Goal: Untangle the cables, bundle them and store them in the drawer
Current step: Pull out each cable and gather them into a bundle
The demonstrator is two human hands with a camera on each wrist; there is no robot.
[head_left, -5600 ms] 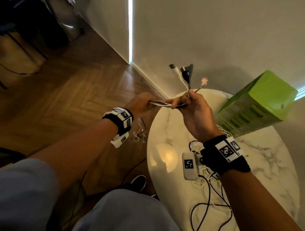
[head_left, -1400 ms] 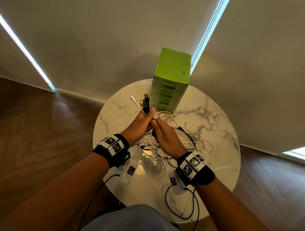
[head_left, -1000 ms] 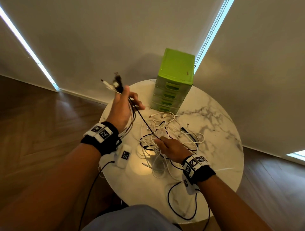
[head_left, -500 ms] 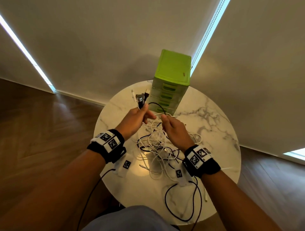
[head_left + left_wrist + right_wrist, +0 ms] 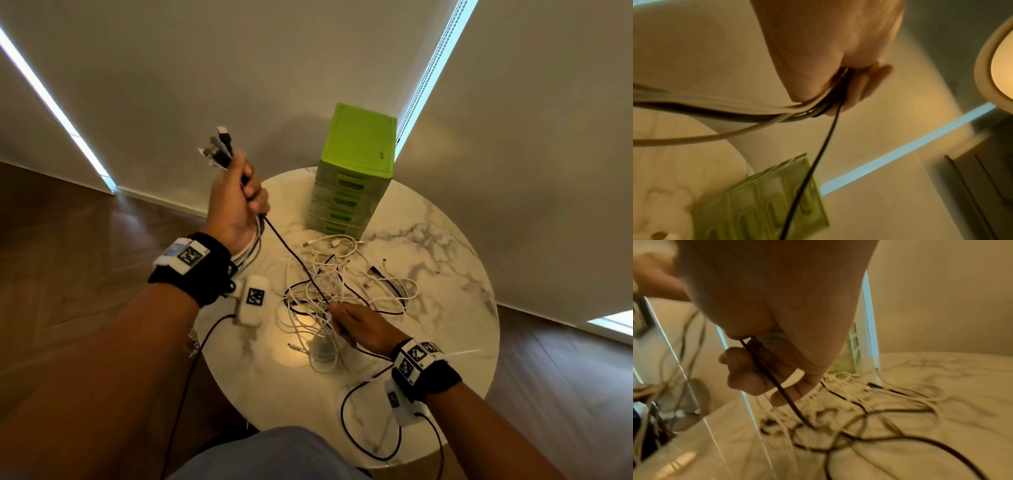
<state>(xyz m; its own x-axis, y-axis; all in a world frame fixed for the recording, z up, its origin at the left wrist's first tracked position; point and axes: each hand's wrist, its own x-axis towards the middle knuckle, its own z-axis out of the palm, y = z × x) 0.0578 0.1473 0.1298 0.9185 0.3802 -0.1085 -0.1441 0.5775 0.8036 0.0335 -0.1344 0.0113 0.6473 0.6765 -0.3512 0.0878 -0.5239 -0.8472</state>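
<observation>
Black cable [image 5: 291, 253] is being drawn between the fisted left hand [image 5: 236, 202] and pinching right hand [image 5: 359, 329], the tangle [image 5: 342, 291] on the tabletop [image 5: 445, 274] remaining unbundled, unstored

One drawer unit [image 5: 354, 171], two hands [image 5: 236, 202]

Head view: above my lap, facing down and forward over the table [image 5: 445, 274].
Left wrist view: close under my raised palm.
Right wrist view: low, close to tabletop.
Shared: green drawer unit [image 5: 352, 178], far side.
</observation>
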